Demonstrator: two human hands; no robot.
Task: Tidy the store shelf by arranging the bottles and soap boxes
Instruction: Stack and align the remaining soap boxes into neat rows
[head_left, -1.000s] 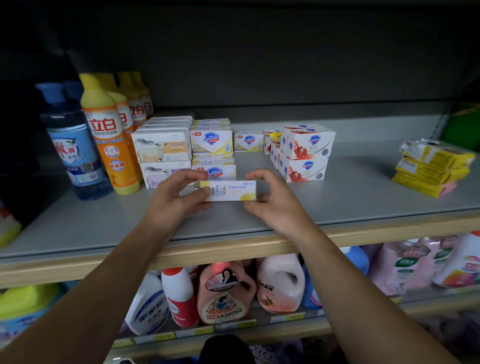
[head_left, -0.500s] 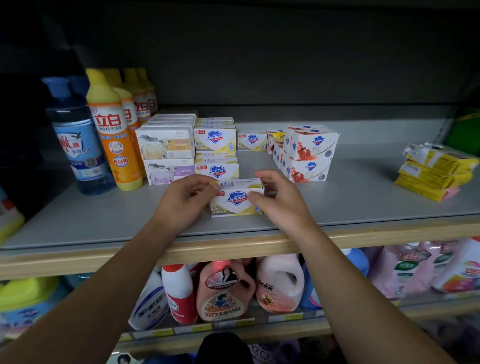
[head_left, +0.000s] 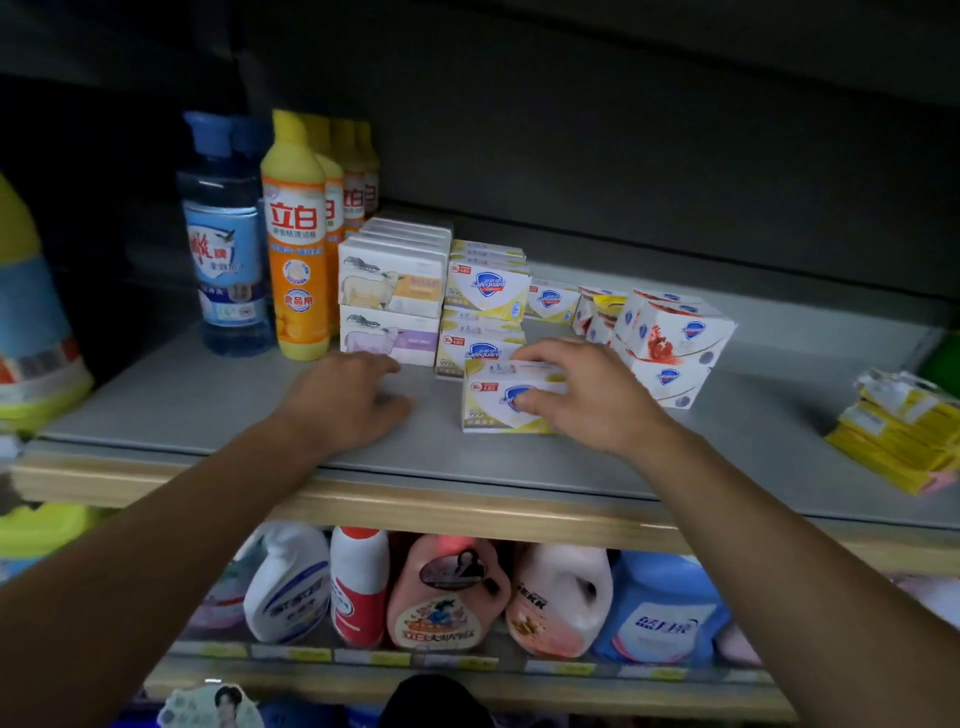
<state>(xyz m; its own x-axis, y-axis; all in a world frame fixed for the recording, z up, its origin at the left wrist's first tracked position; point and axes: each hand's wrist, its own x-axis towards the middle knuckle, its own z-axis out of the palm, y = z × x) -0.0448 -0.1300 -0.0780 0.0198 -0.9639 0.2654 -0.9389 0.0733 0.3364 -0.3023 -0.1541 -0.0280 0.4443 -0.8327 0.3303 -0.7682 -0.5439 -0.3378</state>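
While my right hand (head_left: 587, 397) curls over the white-and-yellow soap box (head_left: 498, 397), fingers on its top edge and thumb on its front face, the box stands on the grey shelf (head_left: 208, 400) near the front edge, just ahead of the stacked boxes of the same brand (head_left: 485, 312). My left hand (head_left: 348, 402) rests on the shelf beside it, fingers loosely bent and holding nothing. Orange dish-soap bottles (head_left: 296, 244) and a blue bottle (head_left: 226, 244) (both a little blurred) stand toward the back left corner.
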